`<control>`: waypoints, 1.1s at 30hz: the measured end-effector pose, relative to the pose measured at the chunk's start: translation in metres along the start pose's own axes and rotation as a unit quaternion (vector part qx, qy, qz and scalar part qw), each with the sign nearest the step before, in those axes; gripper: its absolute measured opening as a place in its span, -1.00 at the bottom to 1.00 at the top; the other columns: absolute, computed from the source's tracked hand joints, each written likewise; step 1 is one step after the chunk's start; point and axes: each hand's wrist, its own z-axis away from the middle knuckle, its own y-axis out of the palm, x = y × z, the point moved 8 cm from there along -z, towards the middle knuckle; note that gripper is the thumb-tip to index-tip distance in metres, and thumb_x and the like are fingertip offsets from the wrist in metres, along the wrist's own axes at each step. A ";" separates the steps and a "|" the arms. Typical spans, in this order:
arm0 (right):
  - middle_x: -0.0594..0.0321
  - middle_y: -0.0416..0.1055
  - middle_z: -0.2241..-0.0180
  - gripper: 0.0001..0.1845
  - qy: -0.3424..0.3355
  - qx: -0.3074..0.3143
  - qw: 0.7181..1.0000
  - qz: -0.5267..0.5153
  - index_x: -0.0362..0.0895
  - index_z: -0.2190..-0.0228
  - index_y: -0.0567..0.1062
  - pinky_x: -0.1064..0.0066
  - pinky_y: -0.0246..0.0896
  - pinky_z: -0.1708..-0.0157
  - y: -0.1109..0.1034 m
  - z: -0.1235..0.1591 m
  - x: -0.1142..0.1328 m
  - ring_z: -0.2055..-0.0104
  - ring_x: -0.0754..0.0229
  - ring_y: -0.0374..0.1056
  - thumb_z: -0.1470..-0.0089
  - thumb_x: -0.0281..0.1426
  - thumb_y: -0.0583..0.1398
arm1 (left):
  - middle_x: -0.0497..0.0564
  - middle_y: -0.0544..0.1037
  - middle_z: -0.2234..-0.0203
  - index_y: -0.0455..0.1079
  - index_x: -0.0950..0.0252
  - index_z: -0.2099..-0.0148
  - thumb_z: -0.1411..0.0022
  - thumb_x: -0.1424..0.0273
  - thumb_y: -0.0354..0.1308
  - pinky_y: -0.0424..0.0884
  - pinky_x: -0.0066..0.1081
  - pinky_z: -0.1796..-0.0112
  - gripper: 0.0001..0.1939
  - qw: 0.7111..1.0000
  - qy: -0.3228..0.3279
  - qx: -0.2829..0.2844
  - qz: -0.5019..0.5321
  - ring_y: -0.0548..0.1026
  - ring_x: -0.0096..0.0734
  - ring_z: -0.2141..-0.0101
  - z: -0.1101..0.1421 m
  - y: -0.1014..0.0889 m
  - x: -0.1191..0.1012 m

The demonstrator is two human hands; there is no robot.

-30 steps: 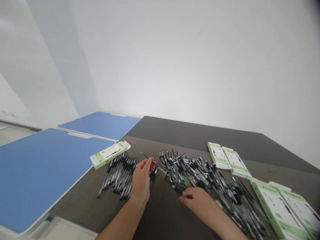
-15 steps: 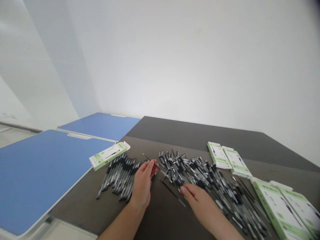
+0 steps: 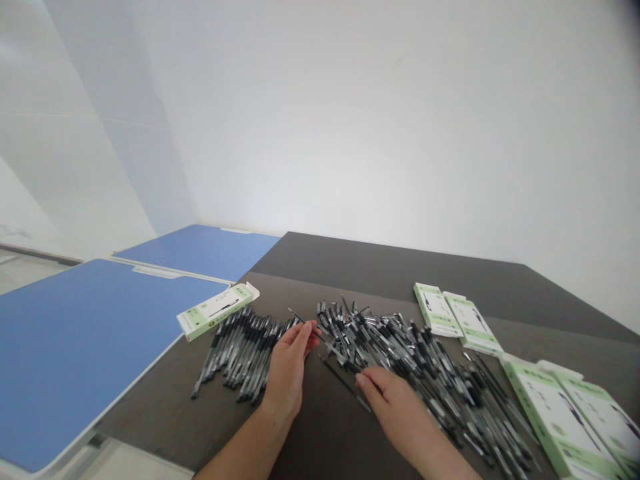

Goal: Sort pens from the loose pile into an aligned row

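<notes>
Between the thumb and fingers of my left hand (image 3: 290,363) is a thin pen refill (image 3: 296,315), slanting down to the right. My right hand (image 3: 393,400) pinches a pen barrel (image 3: 353,367) with a dark grip; most of it is hidden in the fingers. The refill's lower end lines up with the barrel's front end; I cannot tell whether it is inside. A loose refill (image 3: 343,382) lies on the table between the hands. To the left, a row of pens (image 3: 237,353) lies side by side. A jumbled heap of pen parts (image 3: 395,340) spreads behind and right of my right hand.
A green and white pen box (image 3: 216,311) lies beyond the pen row. More boxes lie at right, one farther back (image 3: 437,310) and a larger one nearer (image 3: 560,413). The dark table (image 3: 320,433) adjoins a blue-topped table (image 3: 100,347); a white wall (image 3: 350,133) stands behind.
My right hand has moved slightly up and left, bringing the pen barrel in line with the refill. My left hand has shifted a little to the right.
</notes>
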 end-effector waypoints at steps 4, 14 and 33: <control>0.22 0.45 0.41 -0.64 -0.004 -0.015 1.000 -0.009 -0.09 0.47 0.42 0.41 0.07 0.34 0.000 -0.001 -0.001 0.34 0.16 0.35 -0.16 -0.25 -0.07 | 0.01 0.55 0.45 0.50 0.36 0.32 0.10 0.18 0.27 0.34 -0.45 0.32 -0.65 1.000 0.003 0.001 -0.006 0.44 -0.46 0.44 -0.001 -0.001 0.000; 0.26 0.36 0.50 -0.60 0.002 -0.055 0.984 -0.168 -0.14 0.43 0.45 0.44 0.08 0.43 -0.013 0.000 0.001 0.43 0.19 0.26 -0.14 -0.16 -0.05 | 0.05 0.57 0.24 0.46 0.27 0.09 -0.08 0.27 0.16 0.35 -0.33 0.16 -0.67 0.966 -0.002 0.226 -0.125 0.48 -0.34 0.29 0.025 0.045 0.002; 0.41 0.09 0.62 -0.60 0.040 -0.154 0.902 -0.402 -0.15 0.32 0.43 0.50 -0.10 0.60 -0.032 0.003 -0.019 0.59 0.33 0.00 -0.11 -0.07 0.04 | -0.06 0.42 0.31 0.43 0.16 0.27 -0.13 0.44 0.16 0.19 -0.31 0.17 -0.90 0.628 0.329 0.347 -0.614 0.33 -0.35 0.23 0.056 0.079 0.020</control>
